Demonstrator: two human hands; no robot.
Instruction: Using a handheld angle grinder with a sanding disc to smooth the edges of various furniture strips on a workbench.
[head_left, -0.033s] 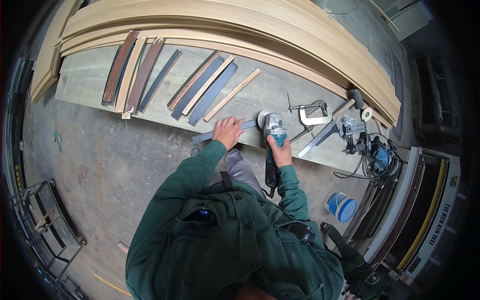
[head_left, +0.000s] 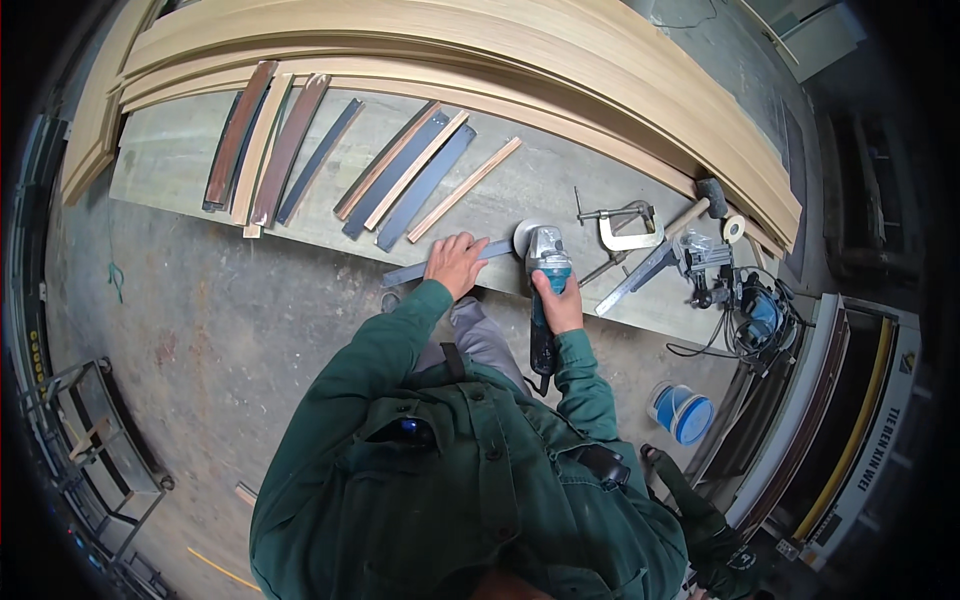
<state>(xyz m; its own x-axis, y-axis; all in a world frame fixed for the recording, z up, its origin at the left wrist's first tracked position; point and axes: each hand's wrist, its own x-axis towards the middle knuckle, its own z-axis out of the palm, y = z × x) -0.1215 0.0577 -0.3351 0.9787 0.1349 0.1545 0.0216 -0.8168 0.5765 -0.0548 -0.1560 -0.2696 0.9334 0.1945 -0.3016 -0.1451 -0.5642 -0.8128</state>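
My left hand [head_left: 456, 264] presses a narrow grey strip [head_left: 405, 275] down at the near edge of the workbench [head_left: 160, 150], its fingers over the strip. My right hand [head_left: 560, 302] is wrapped round the body of a teal and black angle grinder [head_left: 544, 330]. The grinder's round disc [head_left: 523, 237] is at the strip's right end; whether it touches cannot be made out. Beyond my left hand lie several loose strips, among them a grey one [head_left: 428, 188] and a bare wooden one [head_left: 466, 190].
Long pale boards [head_left: 400, 40] line the bench's far side. To the right lie a C-clamp [head_left: 634, 240], a hammer [head_left: 712, 197], a tape roll [head_left: 734, 229] and a corded blue power tool [head_left: 762, 320]. A blue bucket [head_left: 690, 420] stands on the floor, near another person's sleeve [head_left: 683, 487].
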